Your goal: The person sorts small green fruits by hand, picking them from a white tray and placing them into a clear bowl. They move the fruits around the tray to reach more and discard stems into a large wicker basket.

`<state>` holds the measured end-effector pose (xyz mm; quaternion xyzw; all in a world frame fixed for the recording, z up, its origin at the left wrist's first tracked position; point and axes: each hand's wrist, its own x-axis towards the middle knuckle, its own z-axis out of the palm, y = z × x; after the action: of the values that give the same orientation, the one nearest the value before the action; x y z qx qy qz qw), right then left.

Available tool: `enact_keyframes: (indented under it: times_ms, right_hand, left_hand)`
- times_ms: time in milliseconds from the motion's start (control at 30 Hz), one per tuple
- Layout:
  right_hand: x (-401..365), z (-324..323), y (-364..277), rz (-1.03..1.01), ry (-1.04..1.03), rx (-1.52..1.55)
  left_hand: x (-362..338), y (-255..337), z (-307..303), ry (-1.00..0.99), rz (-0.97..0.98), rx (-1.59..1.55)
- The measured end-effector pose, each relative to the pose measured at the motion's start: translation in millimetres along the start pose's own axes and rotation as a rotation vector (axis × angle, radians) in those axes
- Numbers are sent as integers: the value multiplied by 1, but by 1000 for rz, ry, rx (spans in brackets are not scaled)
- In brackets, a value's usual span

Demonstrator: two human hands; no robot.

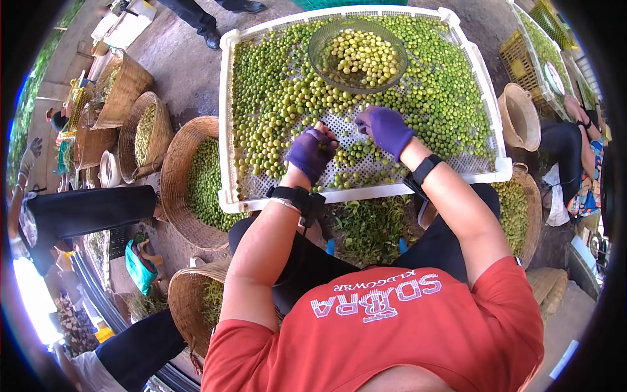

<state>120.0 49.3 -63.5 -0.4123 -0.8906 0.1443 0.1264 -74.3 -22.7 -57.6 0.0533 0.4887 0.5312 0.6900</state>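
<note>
A white slatted tray in front of me holds a layer of small round green fruits, with some yellowish ones among them. My left hand, in a purple fingerless glove, is over the near middle of the tray with its fingers curled together. Beside it, my right hand, gloved the same way, is also closed, knuckles up. Whatever either hand holds is hidden or too small to make out. Beyond both hands, a dark see-through bowl with pale yellow fruits rests on the tray.
Wicker baskets of green fruits stand left of the tray, another basket at the right. Leafy scraps lie between my legs. A person's legs are beyond the tray; other people sit at the left and right, near a second tray.
</note>
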Motion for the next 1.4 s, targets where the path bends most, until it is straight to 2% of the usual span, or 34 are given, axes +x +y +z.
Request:
enact_keyframes:
  times_ms: [100, 200, 233, 267, 333, 367, 500, 667, 733, 800, 833, 933, 967, 1000, 1033, 1067, 1133, 1200, 1267, 1400]
  right_hand:
    - [-3, 8, -9, -11, -131, -259]
    - [-1, 11, -13, -108, -71, -273]
    - [4, 23, -10, -129, -62, -387]
    - [6, 25, -8, -147, -55, -387]
    - [7, 29, -7, -183, -47, -384]
    - [9, 30, -6, -211, -25, -349]
    - [5, 33, -10, -138, -120, -381]
    - [-1, 32, -16, -88, -95, -377]
    - [0, 38, -11, -105, -49, -332]
    - [-2, 30, -14, -133, -51, -361]
    - [-1, 26, -18, -107, -127, -380]
    - [-3, 16, -24, -122, -123, -373]
    - [-2, 33, -15, -103, -88, -345]
    - [0, 44, -10, -75, -87, -363]
    - [-1, 39, -8, -99, -84, -275]
    - [-5, 28, -11, -93, -112, -299]
    - [-9, 26, -6, -62, -112, -232]
    - [-10, 23, -3, -51, -165, -221]
    - [-12, 20, -3, -59, -182, -197]
    - [-17, 20, -1, -46, -185, -220]
  left_hand:
    - [-2, 12, -4, 83, 101, 710]
    - [-11, 7, 3, -14, 273, 1206]
    - [-13, 3, 5, -24, 223, 1299]
    - [-12, 1, 5, -136, 401, 1554]
    - [-13, -8, 5, -193, 491, 1875]
    - [-10, -12, 2, -179, 426, 1874]
    - [-5, -18, 1, -91, 368, 1980]
    - [5, -21, -10, -167, 428, 1786]
    - [15, -26, -9, -194, 436, 1982]
    - [-1, -17, 4, -208, 356, 1948]
    - [3, -22, 1, -182, 373, 2026]
    - [-1, -25, 8, -90, 344, 2020]
    - [-4, -31, 5, -61, 517, 1982]
    - [-4, -31, 7, -74, 417, 1973]
    - [-6, -32, 10, -52, 426, 1961]
    - [-6, -28, 15, -81, 306, 1959]
    - [-1, -26, 19, -46, 184, 2045]
    - [5, -31, 10, 18, 265, 2090]
    - [7, -22, 14, -100, 121, 2112]
    - [-10, -28, 14, -60, 295, 2090]
